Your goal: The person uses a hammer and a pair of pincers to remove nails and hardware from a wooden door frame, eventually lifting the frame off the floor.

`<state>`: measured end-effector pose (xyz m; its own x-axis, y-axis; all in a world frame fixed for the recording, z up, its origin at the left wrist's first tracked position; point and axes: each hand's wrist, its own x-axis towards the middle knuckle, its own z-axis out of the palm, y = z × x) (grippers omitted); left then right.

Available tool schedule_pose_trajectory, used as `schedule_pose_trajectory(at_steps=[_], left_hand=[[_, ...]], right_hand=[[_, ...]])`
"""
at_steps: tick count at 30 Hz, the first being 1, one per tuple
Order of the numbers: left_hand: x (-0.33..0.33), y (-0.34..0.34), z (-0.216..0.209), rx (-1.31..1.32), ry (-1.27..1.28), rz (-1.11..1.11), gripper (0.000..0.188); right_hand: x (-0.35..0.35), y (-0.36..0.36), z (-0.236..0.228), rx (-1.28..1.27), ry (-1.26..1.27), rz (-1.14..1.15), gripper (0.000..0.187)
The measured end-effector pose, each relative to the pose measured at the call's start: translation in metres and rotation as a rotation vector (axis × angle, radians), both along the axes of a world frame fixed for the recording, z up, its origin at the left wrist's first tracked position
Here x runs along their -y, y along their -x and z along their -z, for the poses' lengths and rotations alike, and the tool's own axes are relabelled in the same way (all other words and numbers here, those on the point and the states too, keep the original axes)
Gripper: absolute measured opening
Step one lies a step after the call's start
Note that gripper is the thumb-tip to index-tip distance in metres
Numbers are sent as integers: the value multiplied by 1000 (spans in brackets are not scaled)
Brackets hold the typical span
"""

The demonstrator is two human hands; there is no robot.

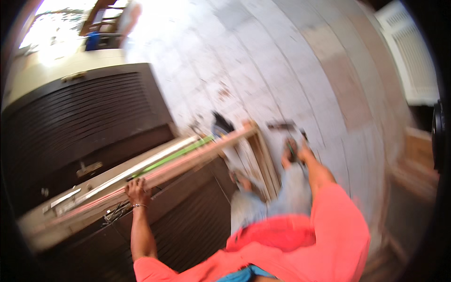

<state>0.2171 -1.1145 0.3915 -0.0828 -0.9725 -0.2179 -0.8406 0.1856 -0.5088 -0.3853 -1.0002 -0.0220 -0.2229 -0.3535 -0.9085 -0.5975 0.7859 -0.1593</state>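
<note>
My left hand (137, 191) is at the near edge of a long wooden strip (185, 168) on the workbench, its fingers bent over the top. Beside those fingers starts a bright green strip (176, 155), with a pale straight bar (127, 176) running along its far side. My right hand (306, 151) hangs low by my right leg, closed around a dark, hammer-like tool (282, 126). Motion blur hides the exact shape of this tool and where it meets the fingers.
A dark louvred shutter (89, 98) lies across the bench's far side; another louvred panel (183, 221) is nearer me. Wooden bench legs (264, 162) stand beside my feet on the tiled floor (263, 56). A white louvred panel (408, 51) leans at far right.
</note>
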Motion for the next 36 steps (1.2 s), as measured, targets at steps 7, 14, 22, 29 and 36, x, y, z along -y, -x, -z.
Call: schedule_pose_trajectory(at_steps=[7,14,22,29,36], left_hand=[[0,11,8,69,11,41,50],[7,20,18,145,-40,24,51],[9,32,29,154,-89,-77,59],[8,21,30,164,-99,-79,60],[11,20,23,93,-17,-64,56]], right_hand=[[34,31,138,-230,-183,-173,53],[72,45,244,-462,296,-484,65],[72,-46,321,-122,323,-537,37],[77,-65,379,-261,249,-706,30],[48,-50,284,18,80,-357,41]])
